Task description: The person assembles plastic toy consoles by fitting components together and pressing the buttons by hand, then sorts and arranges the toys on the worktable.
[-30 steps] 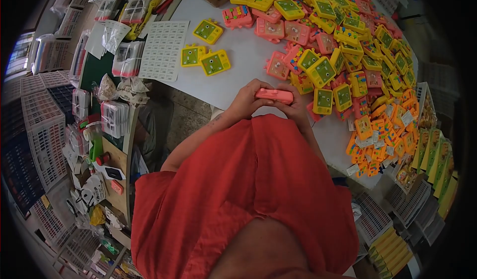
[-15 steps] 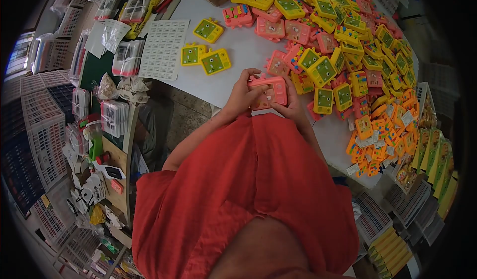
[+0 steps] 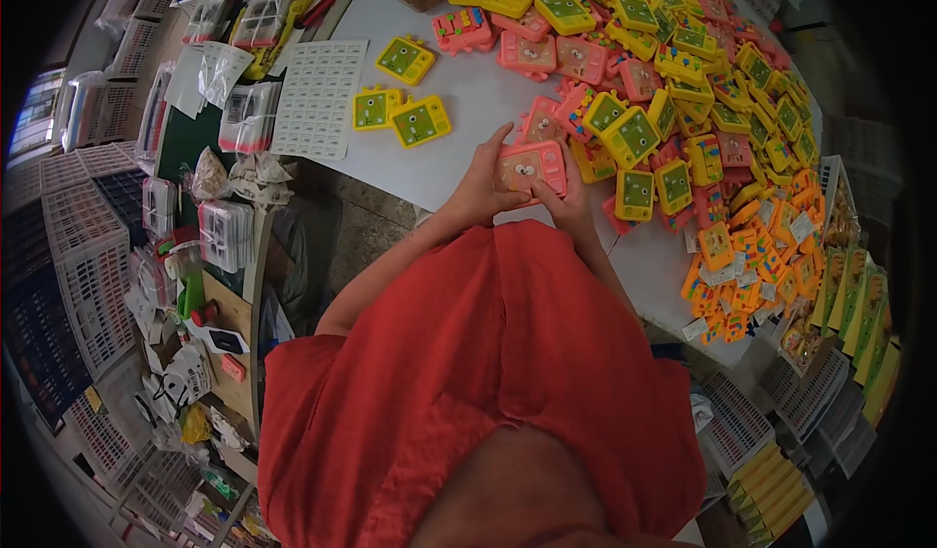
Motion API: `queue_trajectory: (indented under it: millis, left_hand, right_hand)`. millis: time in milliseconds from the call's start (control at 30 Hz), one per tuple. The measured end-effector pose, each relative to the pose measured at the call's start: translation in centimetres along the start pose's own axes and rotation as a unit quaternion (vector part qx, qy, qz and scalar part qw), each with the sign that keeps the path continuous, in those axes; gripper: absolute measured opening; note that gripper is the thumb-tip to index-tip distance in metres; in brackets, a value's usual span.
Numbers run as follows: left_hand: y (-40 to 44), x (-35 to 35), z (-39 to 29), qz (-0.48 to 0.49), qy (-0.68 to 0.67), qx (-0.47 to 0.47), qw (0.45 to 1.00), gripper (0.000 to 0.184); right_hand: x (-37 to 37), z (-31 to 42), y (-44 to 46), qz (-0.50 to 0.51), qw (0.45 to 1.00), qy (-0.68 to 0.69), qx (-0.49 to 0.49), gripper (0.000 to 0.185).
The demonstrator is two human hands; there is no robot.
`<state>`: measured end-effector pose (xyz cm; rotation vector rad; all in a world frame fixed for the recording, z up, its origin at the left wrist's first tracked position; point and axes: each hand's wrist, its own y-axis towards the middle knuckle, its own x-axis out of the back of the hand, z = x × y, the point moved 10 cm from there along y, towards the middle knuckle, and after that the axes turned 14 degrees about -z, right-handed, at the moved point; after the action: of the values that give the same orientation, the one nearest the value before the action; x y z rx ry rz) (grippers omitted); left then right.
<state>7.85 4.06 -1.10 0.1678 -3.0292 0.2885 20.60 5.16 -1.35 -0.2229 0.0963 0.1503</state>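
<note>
A pink toy game console [image 3: 524,170] with a cartoon-eyed screen is held in front of my body at the table's near edge. My left hand [image 3: 480,185] grips its left side, the thumb by the lower edge and the index finger stretched up past the corner. My right hand [image 3: 569,193] is closed on its right side, thumb on the lower front. Just beyond lies a heap of similar consoles, pink [image 3: 528,52] and yellow [image 3: 631,138]. Left of the hands, three yellow consoles [image 3: 421,122] rest apart from the heap.
A sheet of printed labels [image 3: 318,99] lies on the white table [image 3: 468,94]. Small orange toys [image 3: 717,246] with white tags are piled at the right. On the left, a side bench carries clear-wrapped packs [image 3: 225,233]. Baskets [image 3: 88,275] stand beyond it.
My left thumb has moved off the front of the pink console to its lower edge, uncovering the screen. The left fingers have straightened, and the console has turned slightly.
</note>
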Motion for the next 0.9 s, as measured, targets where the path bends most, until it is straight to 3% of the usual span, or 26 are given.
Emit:
queue_trajectory:
  millis: [33, 167, 233, 300, 367, 433, 467, 500, 533, 600, 667, 700, 733, 767, 833, 900]
  left_hand:
    - [0.2, 0.1, -0.2, -0.012, 0.05, -0.036, 0.998, 0.105]
    - [0.7, 1.2, -0.2, -0.068, 0.05, -0.058, 0.995, 0.102]
    - [1.0, 1.2, 1.8, -0.038, 0.1, 0.004, 0.994, 0.097]
    - [1.2, 1.8, 3.2, -0.027, 0.142, 0.009, 0.989, 0.095]
    - [1.6, 3.0, 6.1, -0.011, 0.185, 0.013, 0.983, 0.092]
    - [2.7, 5.4, 8.4, -0.057, 0.222, -0.096, 0.969, 0.091]
    - [3.2, 6.8, 9.6, -0.079, 0.21, -0.096, 0.97, 0.09]
    - [3.4, 7.6, 10.3, -0.079, 0.207, -0.096, 0.97, 0.09]
    - [3.5, 8.6, 10.5, -0.096, 0.284, -0.113, 0.947, 0.087]
    - [3.7, 9.0, 10.3, -0.111, 0.358, -0.132, 0.917, 0.084]
    - [3.4, 9.3, 7.3, -0.189, 0.479, -0.18, 0.838, 0.079]
    - [3.5, 8.9, 6.6, -0.188, 0.479, -0.18, 0.838, 0.079]
    - [3.8, 7.9, 6.3, -0.146, 0.421, -0.163, 0.88, 0.076]
    - [4.1, 6.7, 5.9, -0.104, 0.361, -0.147, 0.915, 0.074]
    - [4.3, 4.2, 3.9, -0.067, 0.297, -0.159, 0.939, 0.075]
    - [4.0, 1.6, 1.1, -0.031, 0.232, -0.167, 0.958, 0.077]
  right_hand:
    - [-0.5, 0.2, -0.2, 0.0, 1.0, 0.001, 0.0, 0.071]
    - [-0.8, -0.8, -0.1, -0.011, 0.999, 0.005, 0.035, 0.07]
    - [-0.8, -2.3, 0.1, 0.002, 0.999, -0.003, 0.053, 0.071]
    - [-1.5, -5.4, -0.2, 0.043, 0.998, -0.035, -0.015, 0.07]
    - [0.3, -8.7, 0.1, 0.021, 0.996, -0.067, -0.056, 0.067]
    - [2.9, -10.0, 1.2, -0.002, 0.99, -0.101, -0.095, 0.065]
    - [6.1, -10.6, 2.0, -0.135, 0.975, 0.065, -0.166, 0.059]
    - [8.8, -11.8, 1.9, -0.261, 0.909, 0.229, -0.229, 0.054]
    - [9.9, -11.4, 2.6, -0.263, 0.91, 0.228, -0.227, 0.054]
    - [13.1, -12.0, 2.7, -0.379, 0.805, 0.372, -0.264, 0.045]
    - [15.4, -13.2, 4.7, -0.375, 0.795, 0.408, -0.246, 0.044]
    - [16.0, -13.6, 5.2, -0.369, 0.785, 0.442, -0.229, 0.044]
    - [15.6, -13.2, 4.8, -0.37, 0.784, 0.442, -0.23, 0.044]
    - [16.2, -11.9, 4.6, -0.39, 0.822, 0.377, -0.174, 0.042]
    - [15.5, -9.0, 3.8, -0.404, 0.853, 0.31, -0.115, 0.04]
    - [12.4, -5.8, 3.4, -0.295, 0.934, 0.185, -0.08, 0.035]
